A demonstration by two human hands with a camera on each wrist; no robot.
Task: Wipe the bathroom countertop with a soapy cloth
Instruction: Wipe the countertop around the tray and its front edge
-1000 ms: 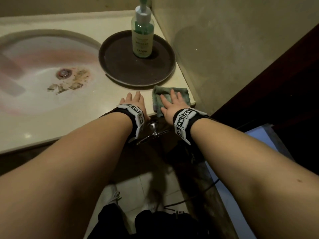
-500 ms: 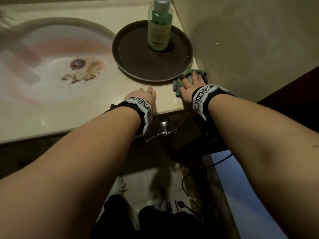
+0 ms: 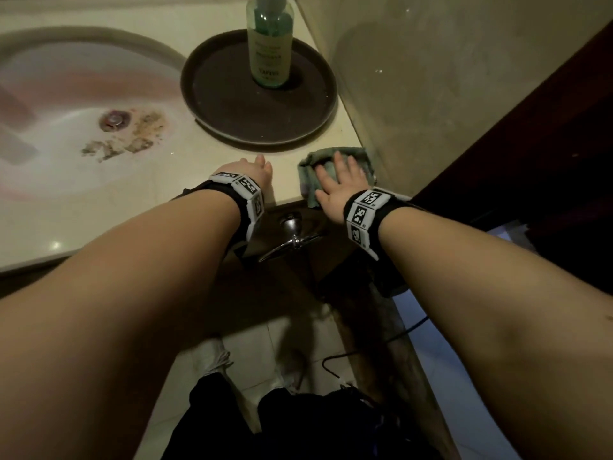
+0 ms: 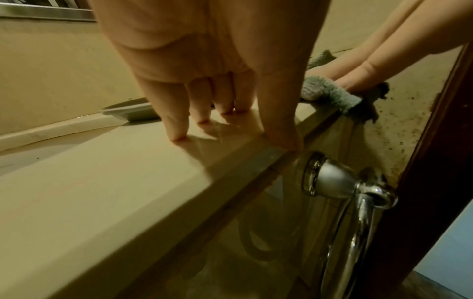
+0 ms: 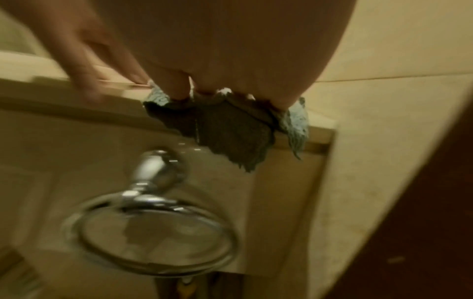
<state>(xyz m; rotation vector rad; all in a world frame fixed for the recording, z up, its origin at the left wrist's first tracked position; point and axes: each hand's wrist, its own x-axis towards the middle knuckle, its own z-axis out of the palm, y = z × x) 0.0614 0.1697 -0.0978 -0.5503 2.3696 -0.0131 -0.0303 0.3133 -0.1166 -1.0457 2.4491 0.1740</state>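
Note:
A grey-green cloth [image 3: 311, 171] lies at the front right corner of the cream countertop [image 3: 149, 200], and part of it hangs over the front edge [image 5: 230, 139]. My right hand [image 3: 338, 180] presses flat on the cloth with straight fingers. My left hand [image 3: 248, 174] rests on the counter just left of it, fingertips [image 4: 176, 131] touching the surface near the edge, holding nothing. In the left wrist view the cloth [image 4: 330, 95] shows under the right hand.
A dark round tray [image 3: 232, 104] with a green soap bottle [image 3: 270, 41] stands behind the hands. The stained sink basin [image 3: 83, 104] is to the left. The wall [image 3: 447, 78] bounds the counter's right side. A chrome towel ring [image 3: 295, 240] hangs below the front edge.
My right hand pushed the cloth back toward the tray, then drew it forward to the front edge again. The left hand stayed planted on the counter.

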